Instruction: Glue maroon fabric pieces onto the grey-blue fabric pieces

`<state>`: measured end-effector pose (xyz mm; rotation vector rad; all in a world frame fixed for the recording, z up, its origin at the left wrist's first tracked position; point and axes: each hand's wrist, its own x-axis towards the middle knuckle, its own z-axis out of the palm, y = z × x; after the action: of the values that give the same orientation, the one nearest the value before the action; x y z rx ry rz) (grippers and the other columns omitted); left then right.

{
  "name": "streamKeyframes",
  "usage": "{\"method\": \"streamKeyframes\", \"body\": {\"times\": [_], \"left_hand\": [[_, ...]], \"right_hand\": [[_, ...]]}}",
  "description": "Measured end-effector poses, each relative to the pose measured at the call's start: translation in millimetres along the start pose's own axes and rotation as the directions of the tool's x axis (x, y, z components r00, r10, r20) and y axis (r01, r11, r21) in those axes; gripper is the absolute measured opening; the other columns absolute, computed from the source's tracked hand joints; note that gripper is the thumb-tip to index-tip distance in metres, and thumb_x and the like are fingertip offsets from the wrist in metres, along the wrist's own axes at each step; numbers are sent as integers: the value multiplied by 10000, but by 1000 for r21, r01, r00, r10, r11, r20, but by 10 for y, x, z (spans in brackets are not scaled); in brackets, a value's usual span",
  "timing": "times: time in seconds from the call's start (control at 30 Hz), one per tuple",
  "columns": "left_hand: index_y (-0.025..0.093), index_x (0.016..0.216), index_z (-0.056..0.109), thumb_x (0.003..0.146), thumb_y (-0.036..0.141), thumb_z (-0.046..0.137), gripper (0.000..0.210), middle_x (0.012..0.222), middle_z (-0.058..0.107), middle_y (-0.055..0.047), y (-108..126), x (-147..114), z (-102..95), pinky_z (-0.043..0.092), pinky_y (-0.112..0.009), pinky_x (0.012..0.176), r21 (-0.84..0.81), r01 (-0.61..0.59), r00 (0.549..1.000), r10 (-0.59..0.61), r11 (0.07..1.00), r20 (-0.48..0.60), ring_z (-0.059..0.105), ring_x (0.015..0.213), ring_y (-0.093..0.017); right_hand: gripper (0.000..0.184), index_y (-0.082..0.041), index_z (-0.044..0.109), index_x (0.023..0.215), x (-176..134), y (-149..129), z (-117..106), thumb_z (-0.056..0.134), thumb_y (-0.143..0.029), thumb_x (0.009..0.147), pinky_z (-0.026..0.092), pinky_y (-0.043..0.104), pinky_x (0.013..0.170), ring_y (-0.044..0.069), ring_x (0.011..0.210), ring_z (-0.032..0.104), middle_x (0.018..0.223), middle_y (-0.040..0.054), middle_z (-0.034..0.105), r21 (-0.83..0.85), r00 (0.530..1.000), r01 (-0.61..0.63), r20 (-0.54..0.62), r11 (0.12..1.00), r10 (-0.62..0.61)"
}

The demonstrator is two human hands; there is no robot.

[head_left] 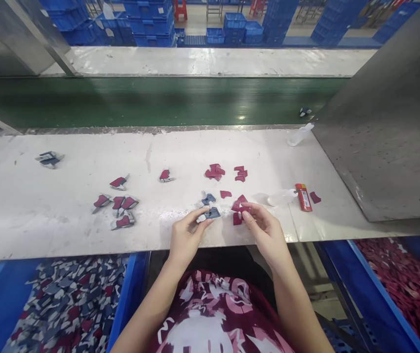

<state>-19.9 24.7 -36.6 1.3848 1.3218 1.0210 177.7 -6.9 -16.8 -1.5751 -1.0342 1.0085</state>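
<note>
Fingertips of the left hand (187,234) are pinched on a dark blue-grey piece (212,213), held low over the white bench (29,215) with its long axis running roughly left to right; a second piece of the same kind (208,199) lies just beyond it. The right hand (265,230) is closed on a small dark red piece (246,209), thumb and forefinger together, directly to the right of the blue-grey piece and near it, so the two held parts face each other across a short gap. More loose red pieces (215,171) lie farther out from the hands; joined red-and-grey pieces (118,206) sit well to the left, and a red lighter (303,197) to the right. Beyond the bench runs a green conveyor belt (158,100), then stacked blue crates (151,22). Nearer than the hands, below the bench edge, stand a blue bin of mixed pieces (66,299) at left and a bin of red pieces (408,284) at right.
</note>
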Motion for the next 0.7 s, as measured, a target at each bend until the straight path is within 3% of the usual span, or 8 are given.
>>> {"method": "streamKeyframes", "body": {"times": [0.1, 0.17, 0.33, 0.7], "left_hand": [[198, 1128, 770, 819, 339, 757, 339, 1125, 778, -74, 72, -70, 33, 582, -339, 943, -100, 64, 997, -67, 993, -26, 738, 1037, -255], [189, 1143, 770, 810, 336, 763, 363, 1046, 797, -63, 121, -110, 50, 606, -336, 896, -135, 87, 995, -93, 987, -36, 760, 951, -251], [201, 1172, 761, 820, 318, 752, 371, 645, 746, 27, 189, -163, 53, 631, -313, 667, -133, 98, 994, -103, 986, -31, 705, 595, -181], [209, 1151, 773, 807, 298, 766, 356, 622, 709, 25, 231, -191, 42, 617, -290, 577, -121, 37, 996, -46, 992, -75, 650, 560, -159]], "right_hand": [[349, -208, 681, 921, -72, -108, 147, 767, -511, 771, 530, 308, 694, 205, 793, 700, 841, 57, 748, 221, 995, -101, 0, 970, 103], [326, -202, 688, 875, -116, -173, 239, 777, -496, 768, 526, 285, 664, 203, 798, 701, 810, 54, 745, 273, 993, -113, 3, 955, 117], [261, -208, 723, 846, -173, -263, 396, 755, -463, 798, 542, 285, 674, 188, 809, 684, 834, 40, 742, 248, 999, -42, 0, 968, 43], [207, -209, 750, 845, -207, -272, 490, 779, -407, 790, 558, 326, 758, 185, 793, 685, 834, 40, 752, 247, 997, 0, -72, 969, 19]]}}
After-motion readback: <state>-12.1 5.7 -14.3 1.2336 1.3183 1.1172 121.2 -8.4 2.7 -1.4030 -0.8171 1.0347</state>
